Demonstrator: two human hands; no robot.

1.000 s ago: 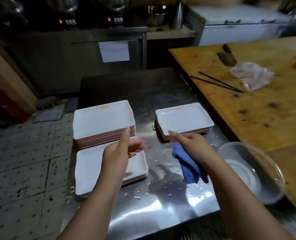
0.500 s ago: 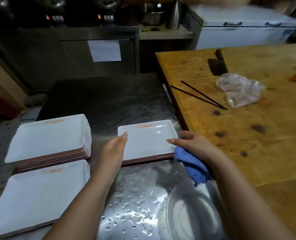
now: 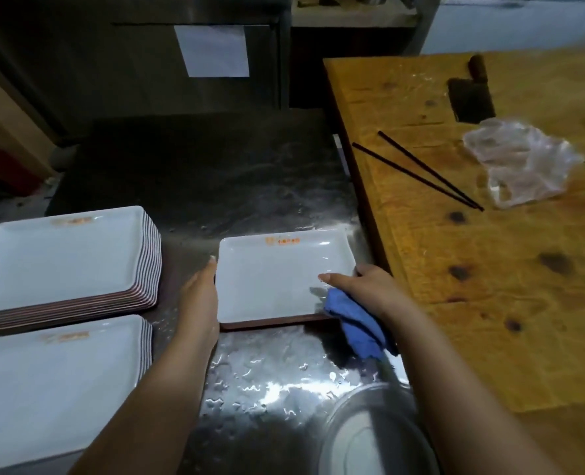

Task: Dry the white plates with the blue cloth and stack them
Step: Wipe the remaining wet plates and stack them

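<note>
Item 1, step in hand: lifting the top white plate (image 3: pixel 281 279) off the short stack at centre of the wet steel surface (image 3: pixel 267 378). My left hand (image 3: pixel 200 299) lies flat along its left edge, fingers together, not yet closed on it. My right hand (image 3: pixel 366 289) is bunched on the blue cloth (image 3: pixel 356 323) at the plate's near right corner, thumb on the rim. Best, I judge: grip both short edges, lift level, then wipe face and underside.

Item 2, surroundings: 2 taller plate stacks at left, far (image 3: pixel 61 258) and near (image 3: pixel 54 382). A clear bowl (image 3: pixel 370 437) sits just below my right forearm, likeliest to be knocked. Wooden table (image 3: pixel 490 269) at right carries chopsticks (image 3: pixel 418 171), cleaver (image 3: pixel 471 97), plastic bag (image 3: pixel 520 166), well apart.
</note>
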